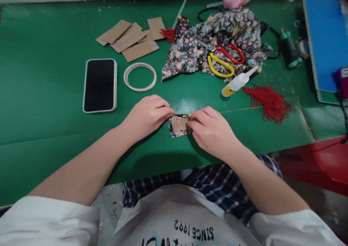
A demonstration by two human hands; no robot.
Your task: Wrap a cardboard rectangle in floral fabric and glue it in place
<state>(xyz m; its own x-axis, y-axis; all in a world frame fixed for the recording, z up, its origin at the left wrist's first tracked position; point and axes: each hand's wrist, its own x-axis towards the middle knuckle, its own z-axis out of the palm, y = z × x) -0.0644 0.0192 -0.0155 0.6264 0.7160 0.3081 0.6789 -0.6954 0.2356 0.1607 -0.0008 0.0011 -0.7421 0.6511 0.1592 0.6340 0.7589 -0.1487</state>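
Observation:
A small brown card piece wrapped in dark floral fabric (178,125) lies on the green table (49,104) near its front edge. My left hand (148,115) pinches its left edge with curled fingers. My right hand (210,130) presses and grips its right side, covering part of it. A thin red thread (239,110) runs from the piece toward a red tassel (269,101) on the right.
A phone (100,85) and a tape ring (140,76) lie at the left. Behind them are cardboard pieces (130,39). Floral fabric (217,39) holds red and yellow scissors (223,57). A glue bottle (239,81) and a blue board (326,39) lie at the right.

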